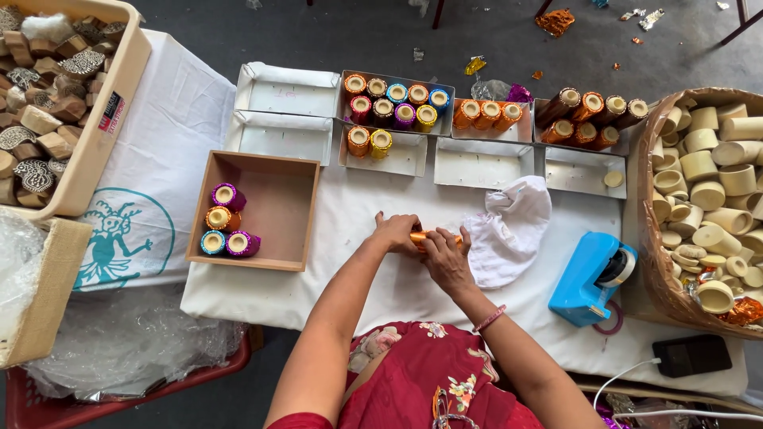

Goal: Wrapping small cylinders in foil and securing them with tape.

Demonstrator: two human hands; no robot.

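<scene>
My left hand point(395, 232) and my right hand point(447, 256) press together on a small roll wrapped in shiny orange foil point(421, 237), low on the white-covered table point(381, 286). Both hands grip it, and most of the roll is hidden under my fingers. A crumpled white cloth point(509, 226) lies just right of my right hand. To the left stands a brown cardboard box point(278, 208) holding several foil-wrapped rolls in purple, orange and blue point(226, 222).
White trays point(286, 89) at the back hold coloured rolls point(395, 102), orange rolls point(486, 114) and brown ones point(592, 115). A woven basket point(653, 262) of bare cream rolls is at right. A blue tape dispenser point(592, 278) and a black phone point(691, 355) lie nearby. A beige crate point(107, 119) of carved wooden blocks stands at left.
</scene>
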